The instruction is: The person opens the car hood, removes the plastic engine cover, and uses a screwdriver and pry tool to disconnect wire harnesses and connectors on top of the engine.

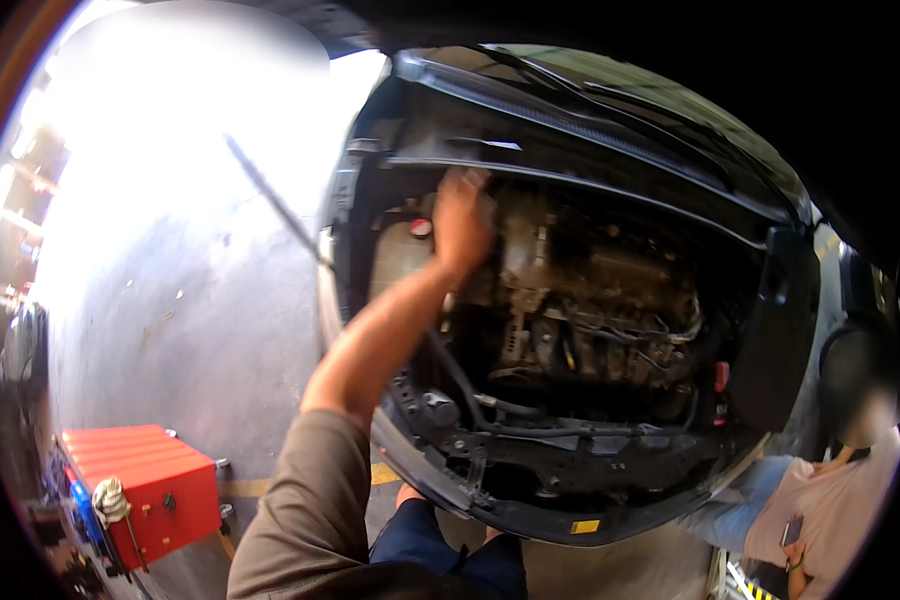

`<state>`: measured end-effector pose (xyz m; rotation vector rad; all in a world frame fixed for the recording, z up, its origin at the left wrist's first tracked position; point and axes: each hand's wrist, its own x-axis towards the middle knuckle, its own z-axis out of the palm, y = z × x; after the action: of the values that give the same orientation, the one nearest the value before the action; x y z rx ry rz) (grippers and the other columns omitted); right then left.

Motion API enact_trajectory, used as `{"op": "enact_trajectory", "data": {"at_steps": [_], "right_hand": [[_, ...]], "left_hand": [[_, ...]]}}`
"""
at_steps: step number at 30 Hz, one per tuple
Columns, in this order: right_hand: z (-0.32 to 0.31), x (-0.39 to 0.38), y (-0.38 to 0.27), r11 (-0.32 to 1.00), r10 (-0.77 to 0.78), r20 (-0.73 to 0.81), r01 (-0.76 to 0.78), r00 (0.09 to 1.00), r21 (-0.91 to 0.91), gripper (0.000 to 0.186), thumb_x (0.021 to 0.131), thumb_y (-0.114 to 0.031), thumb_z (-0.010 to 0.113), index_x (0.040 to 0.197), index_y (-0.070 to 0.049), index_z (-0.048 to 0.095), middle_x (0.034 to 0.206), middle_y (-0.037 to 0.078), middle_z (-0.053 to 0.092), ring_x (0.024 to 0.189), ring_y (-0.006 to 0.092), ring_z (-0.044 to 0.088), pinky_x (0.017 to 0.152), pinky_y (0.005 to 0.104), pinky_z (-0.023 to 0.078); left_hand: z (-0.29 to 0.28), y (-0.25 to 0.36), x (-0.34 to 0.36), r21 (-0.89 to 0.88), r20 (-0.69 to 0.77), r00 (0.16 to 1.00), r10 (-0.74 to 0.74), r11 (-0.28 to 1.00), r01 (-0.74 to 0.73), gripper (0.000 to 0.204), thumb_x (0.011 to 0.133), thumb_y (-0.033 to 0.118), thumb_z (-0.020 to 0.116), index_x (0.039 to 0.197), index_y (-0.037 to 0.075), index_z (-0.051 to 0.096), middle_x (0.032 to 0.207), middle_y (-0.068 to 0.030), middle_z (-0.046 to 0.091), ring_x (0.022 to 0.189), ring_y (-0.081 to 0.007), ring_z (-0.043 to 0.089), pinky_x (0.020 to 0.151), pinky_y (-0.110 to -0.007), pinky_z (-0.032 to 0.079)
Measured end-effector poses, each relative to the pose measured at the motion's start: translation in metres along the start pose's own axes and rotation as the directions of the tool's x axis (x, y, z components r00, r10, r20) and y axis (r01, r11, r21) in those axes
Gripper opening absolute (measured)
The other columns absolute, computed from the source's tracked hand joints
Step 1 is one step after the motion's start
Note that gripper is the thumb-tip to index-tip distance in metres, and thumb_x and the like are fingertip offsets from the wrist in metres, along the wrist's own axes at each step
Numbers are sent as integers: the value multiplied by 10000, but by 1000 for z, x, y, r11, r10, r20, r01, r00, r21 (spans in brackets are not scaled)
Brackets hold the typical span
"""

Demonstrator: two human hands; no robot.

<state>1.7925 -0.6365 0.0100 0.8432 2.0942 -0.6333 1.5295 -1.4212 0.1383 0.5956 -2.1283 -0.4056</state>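
My left hand (pixel 463 225) reaches over the open engine bay of a car, close to the far crossbar (pixel 570 177). The fingers look curled together and blurred; whatever they hold, if anything, is hidden. Just left of the wrist is a pale reservoir (pixel 398 258) with a round red-and-white cap (pixel 420 229). To the right of the hand lies the dusty brown engine (pixel 610 275), with hoses and wiring along its near side. My right hand is out of the picture.
A red tool cabinet (pixel 170 490) on casters stands at the lower left. A slanted dark rod (pixel 270 195) rises beside the car's left edge. At the lower right, another person (pixel 820 500) holds a phone (pixel 792 530). The front edge of the car (pixel 530 530) curves before my legs.
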Motion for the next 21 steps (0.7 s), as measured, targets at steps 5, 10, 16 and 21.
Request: {"op": "enact_trajectory", "data": {"at_steps": [5,10,16,21], "right_hand": [[13,-7,-49,978,-206,17,206,978,-31,396,902,-296,715,1090,52,689,1003,162,710,912,251,661,758,403,546],[69,-42,-112,869,-444,164,468,881,-163,409,898,-312,723,1076,55,693,987,156,713,892,246,659,748,401,548],[116,-106,-210,639,-677,297,738,673,-217,426,893,-332,732,1059,59,698,969,148,716,870,240,658,737,400,551],[199,-202,-220,448,-761,419,868,496,-213,440,889,-349,740,1045,61,703,954,142,718,850,235,656,727,398,554]], "left_hand": [[-115,81,-151,-543,423,771,476,814,-204,439,829,125,686,1252,52,593,1097,-141,637,958,-345,623,829,-448,522],[-342,9,-249,-631,546,509,665,726,-273,333,906,201,619,1191,30,600,898,-93,622,856,-282,639,733,-404,518],[-659,-90,-552,346,717,613,-331,933,100,181,841,197,631,974,87,577,913,-75,595,899,-267,629,759,-414,518],[-834,52,-931,583,-95,-439,-893,-407,703,326,885,369,625,947,66,729,1064,-169,722,1008,-358,679,864,-482,535]]}}
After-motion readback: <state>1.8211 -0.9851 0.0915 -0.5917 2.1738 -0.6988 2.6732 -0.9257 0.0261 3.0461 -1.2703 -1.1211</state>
